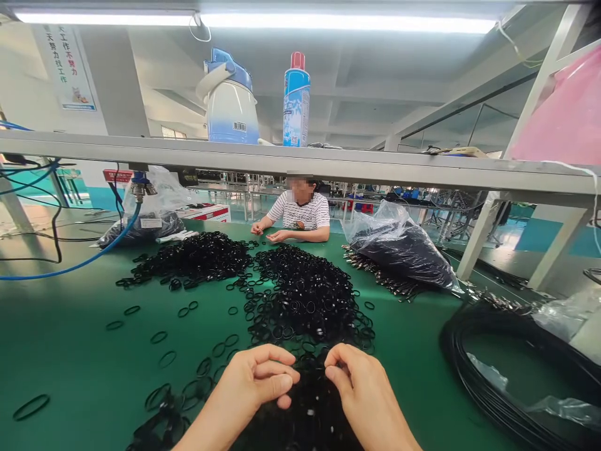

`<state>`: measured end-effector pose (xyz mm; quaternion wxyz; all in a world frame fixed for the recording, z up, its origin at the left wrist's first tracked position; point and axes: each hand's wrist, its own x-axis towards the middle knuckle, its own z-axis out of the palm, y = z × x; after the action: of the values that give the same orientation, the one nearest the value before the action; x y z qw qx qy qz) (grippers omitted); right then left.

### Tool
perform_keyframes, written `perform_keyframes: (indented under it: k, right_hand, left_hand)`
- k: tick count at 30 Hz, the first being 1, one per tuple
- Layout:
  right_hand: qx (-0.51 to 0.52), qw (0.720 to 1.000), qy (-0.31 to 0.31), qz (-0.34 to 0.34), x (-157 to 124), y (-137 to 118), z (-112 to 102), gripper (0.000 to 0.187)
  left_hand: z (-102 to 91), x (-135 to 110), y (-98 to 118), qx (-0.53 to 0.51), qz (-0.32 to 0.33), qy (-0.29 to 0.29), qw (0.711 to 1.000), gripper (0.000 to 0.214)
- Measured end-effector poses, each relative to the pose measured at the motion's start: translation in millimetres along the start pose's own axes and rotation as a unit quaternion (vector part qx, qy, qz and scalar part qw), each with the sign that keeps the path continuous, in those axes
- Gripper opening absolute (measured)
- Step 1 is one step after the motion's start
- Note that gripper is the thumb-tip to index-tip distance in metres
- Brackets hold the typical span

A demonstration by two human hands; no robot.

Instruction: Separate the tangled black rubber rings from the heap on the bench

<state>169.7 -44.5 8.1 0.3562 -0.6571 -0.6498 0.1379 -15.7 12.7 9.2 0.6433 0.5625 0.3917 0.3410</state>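
Note:
My left hand (265,379) is closed over the near black rings, its fingers curled and the thumb against them. Anything it holds is too small or hidden to make out. Facing it across a small gap, my right hand (364,385) pinches thumb and forefinger together; I cannot make out what is between them. Thin black rings, rubber-like in look, form a large heap (312,294) just beyond both hands. More dark rings lie blurred beneath and between the hands. Single rings (159,337) are scattered on the green tabletop (94,369) to the left.
A second ring heap (201,257) lies farther left. At right are a coil of black cable (469,376) and a plastic bag (399,244) of dark parts. Across the table sits a person (305,213), hands near the rings. A shelf (263,160) spans overhead; a blue hose (107,247) crosses left.

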Motion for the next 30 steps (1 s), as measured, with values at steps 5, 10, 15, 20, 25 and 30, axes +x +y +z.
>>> perform_keyframes:
  k: [5,10,15,20,25,30]
  right_hand:
    - [0.098,0.994,-0.042,0.03,2,8,0,0.016]
    - [0.058,0.997,-0.055,0.018,-1,9,-1,0.017]
    - [-0.083,0.993,-0.06,-0.062,-9,-1,18,0.033]
    - [-0.078,0.985,-0.136,-0.072,-13,-2,44,0.019]
    - [0.155,0.985,-0.071,0.006,-5,3,30,0.016]
    - [0.386,0.907,-0.115,0.126,2,3,21,0.012]
  left_hand:
    - [-5.1,3,-1,-0.01,-0.018,-0.003,1.0,0.037]
    - [-0.2,-4,6,0.06,0.001,-0.019,0.998,0.034]
    - [0.9,-4,4,0.056,0.028,0.018,0.998,0.033]
    - [-3.8,2,0,0.099,0.057,0.047,0.992,0.031]
    - [-2.0,-1,5,0.181,0.077,0.046,0.979,0.02]
    - [7.5,-2,-3,0.2,0.081,-0.023,0.976,0.025]
